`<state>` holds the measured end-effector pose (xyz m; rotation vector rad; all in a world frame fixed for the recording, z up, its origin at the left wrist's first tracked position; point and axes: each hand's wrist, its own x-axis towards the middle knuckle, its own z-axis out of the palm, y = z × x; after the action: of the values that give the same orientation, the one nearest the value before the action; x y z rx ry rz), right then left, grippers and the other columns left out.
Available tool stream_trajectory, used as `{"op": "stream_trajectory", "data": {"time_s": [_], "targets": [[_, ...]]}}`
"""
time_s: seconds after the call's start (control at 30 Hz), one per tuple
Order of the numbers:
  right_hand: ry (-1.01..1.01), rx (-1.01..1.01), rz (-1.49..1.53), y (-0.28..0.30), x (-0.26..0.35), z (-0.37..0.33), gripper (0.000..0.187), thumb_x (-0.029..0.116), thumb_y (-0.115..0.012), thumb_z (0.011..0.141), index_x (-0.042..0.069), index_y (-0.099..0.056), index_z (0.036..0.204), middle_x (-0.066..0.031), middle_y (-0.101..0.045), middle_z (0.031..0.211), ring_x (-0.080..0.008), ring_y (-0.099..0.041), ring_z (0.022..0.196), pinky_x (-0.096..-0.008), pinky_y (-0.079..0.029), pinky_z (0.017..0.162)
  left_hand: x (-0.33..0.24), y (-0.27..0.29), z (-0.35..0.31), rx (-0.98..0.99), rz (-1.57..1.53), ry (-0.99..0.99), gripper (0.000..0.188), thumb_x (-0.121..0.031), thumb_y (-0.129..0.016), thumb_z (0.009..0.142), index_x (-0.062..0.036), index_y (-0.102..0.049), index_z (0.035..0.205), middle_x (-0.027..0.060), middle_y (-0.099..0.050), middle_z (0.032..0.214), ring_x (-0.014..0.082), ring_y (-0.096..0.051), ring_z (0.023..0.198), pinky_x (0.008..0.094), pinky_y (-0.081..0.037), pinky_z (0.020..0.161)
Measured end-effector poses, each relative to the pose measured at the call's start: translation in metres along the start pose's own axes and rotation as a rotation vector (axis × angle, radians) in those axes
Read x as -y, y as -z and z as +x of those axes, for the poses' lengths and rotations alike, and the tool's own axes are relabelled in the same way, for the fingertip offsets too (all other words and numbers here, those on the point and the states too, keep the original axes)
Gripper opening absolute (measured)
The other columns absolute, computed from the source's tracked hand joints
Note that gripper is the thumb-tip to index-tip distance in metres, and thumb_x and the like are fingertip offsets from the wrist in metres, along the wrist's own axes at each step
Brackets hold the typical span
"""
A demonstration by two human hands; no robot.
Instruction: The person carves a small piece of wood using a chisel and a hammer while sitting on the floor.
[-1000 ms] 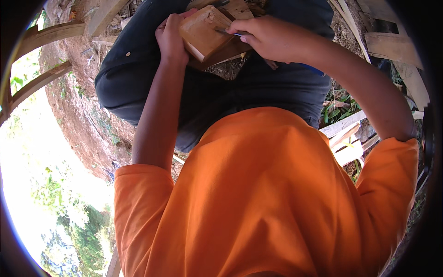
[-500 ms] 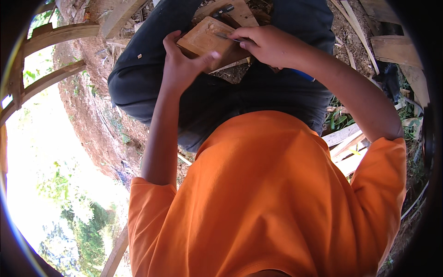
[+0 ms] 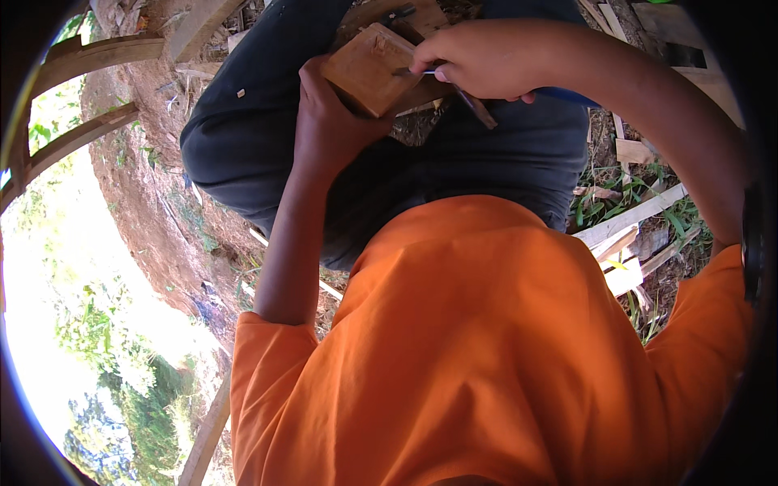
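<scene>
My left hand (image 3: 331,121) grips a squarish brown wooden block (image 3: 369,65) between my knees, with the fingers at its left side and lower edge. The block's upper face is marked with carved, rough patches. In my right hand (image 3: 486,61) is a carving tool (image 3: 428,72) with a thin metal blade, its tip against the block's right part. A blue piece (image 3: 571,96) shows below my right wrist; it looks like the tool's handle, but the hand hides the join. A narrow brown wooden stick (image 3: 476,109) sticks out below that hand.
Beyond the block, a dark metal hammer-like head (image 3: 397,14) lies on a flat wooden board (image 3: 426,16). Wood offcuts (image 3: 632,219) and grass are on the ground at right. Curved timber rails (image 3: 97,61) stand at left beside bare soil (image 3: 138,170).
My left hand has gone from spread fingers to a grip on the block. The block has turned and tilted. My right forearm has swung up and outward, uncovering the brown stick.
</scene>
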<state>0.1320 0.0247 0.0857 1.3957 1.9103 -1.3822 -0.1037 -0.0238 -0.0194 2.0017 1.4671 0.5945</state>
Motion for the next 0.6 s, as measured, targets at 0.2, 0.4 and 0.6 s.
{"op": "stream_trajectory", "data": {"time_s": [0.2, 0.4, 0.6], "targets": [[-0.004, -0.083, 0.097, -0.017, -0.002, 0.014, 0.035, 0.019, -0.045, 0.107, 0.016, -0.056, 0.14, -0.0102, -0.066, 0.079, -0.0213, -0.058, 0.046, -0.0357, -0.05, 0.044, 0.005, 0.005, 0.003, 0.028, -0.008, 0.034, 0.098, -0.021, -0.095, 0.057, 0.0006, -0.035, 0.132, 0.0245, -0.051, 0.123, 0.0433, -0.059, 0.113, 0.0466, -0.053, 0.093], [0.434, -0.543, 0.076, -0.076, -0.052, 0.08, 0.033, 0.018, -0.048, 0.106, 0.012, -0.058, 0.137, -0.013, -0.073, 0.094, -0.0274, -0.064, 0.053, -0.0396, -0.055, 0.051, 0.003, 0.01, 0.007, 0.059, -0.001, 0.126, 0.101, -0.021, -0.095, 0.057, 0.0014, -0.034, 0.134, 0.0249, -0.05, 0.126, 0.0424, -0.058, 0.116, 0.0453, -0.053, 0.095], [0.139, -0.249, 0.225, -0.037, -0.013, 0.051, 0.035, 0.019, -0.046, 0.107, 0.012, -0.057, 0.14, -0.0107, -0.069, 0.083, -0.0211, -0.062, 0.048, -0.0354, -0.052, 0.045, 0.003, 0.007, 0.006, 0.045, 0.013, 0.186, 0.104, -0.02, -0.095, 0.056, 0.0017, -0.032, 0.135, 0.0264, -0.049, 0.129, 0.0435, -0.055, 0.121, 0.0463, -0.051, 0.098]]}}
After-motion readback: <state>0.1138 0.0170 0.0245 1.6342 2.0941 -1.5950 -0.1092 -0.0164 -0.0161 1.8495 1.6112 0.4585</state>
